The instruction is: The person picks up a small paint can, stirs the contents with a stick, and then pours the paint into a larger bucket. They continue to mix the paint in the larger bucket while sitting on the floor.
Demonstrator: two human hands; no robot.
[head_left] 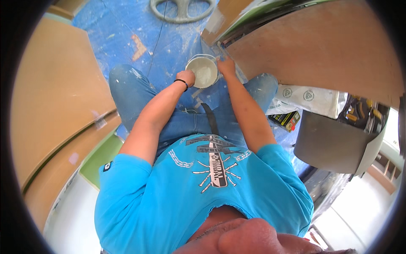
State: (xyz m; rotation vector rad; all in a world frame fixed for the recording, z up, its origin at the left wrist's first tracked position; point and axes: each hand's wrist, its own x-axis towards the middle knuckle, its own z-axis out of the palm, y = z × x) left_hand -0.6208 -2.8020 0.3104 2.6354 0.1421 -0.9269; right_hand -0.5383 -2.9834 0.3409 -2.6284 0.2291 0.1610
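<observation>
A small white bucket (208,67) with a wire handle stands between my knees, and pale paste-like material lies inside it. My left hand (186,77), with a dark beaded bracelet at the wrist, is closed on the bucket's left rim. On the other side of the bucket, my right hand (226,66) is closed close to the lower edge of a curved brown panel (313,42). A thin, light-coloured piece shows just beyond its fingers, too small to tell whether it is a tool in the hand or part of the panel's edge.
Blue sheeting (114,44) with pale stains covers the floor. A grey mixing paddle-like ring (182,19) lies at the far side. Cabinet panels (59,89) rise at left. At right are a white bag (313,98), a dark can (285,120) and a grey bin (323,144) topped with tools.
</observation>
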